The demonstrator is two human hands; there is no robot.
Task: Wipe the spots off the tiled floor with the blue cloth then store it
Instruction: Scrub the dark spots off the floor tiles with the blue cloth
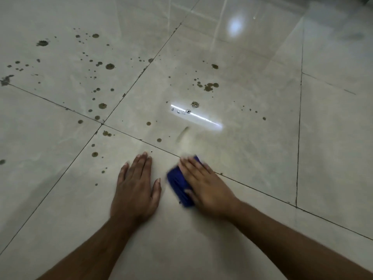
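Note:
The blue cloth point(178, 183) lies bunched on the pale tiled floor point(252, 158), close in front of me. My right hand point(205, 188) lies flat on top of it with straight fingers, pressing it down; the hand and cloth are blurred. Just left of the cloth my left hand point(135, 190) rests palm-down on the tile, fingers straight, holding nothing. Several brown spots point(210, 86) dot the tiles beyond both hands, with more spots point(110, 66) at the far left. A faint smear point(182, 134) runs up from the cloth.
Dark grout lines point(129, 87) cross the floor. A bright streak of reflected light point(197, 116) lies on the middle tile, and a round glare point(235, 27) shows at the far end. The right-hand tiles carry few spots.

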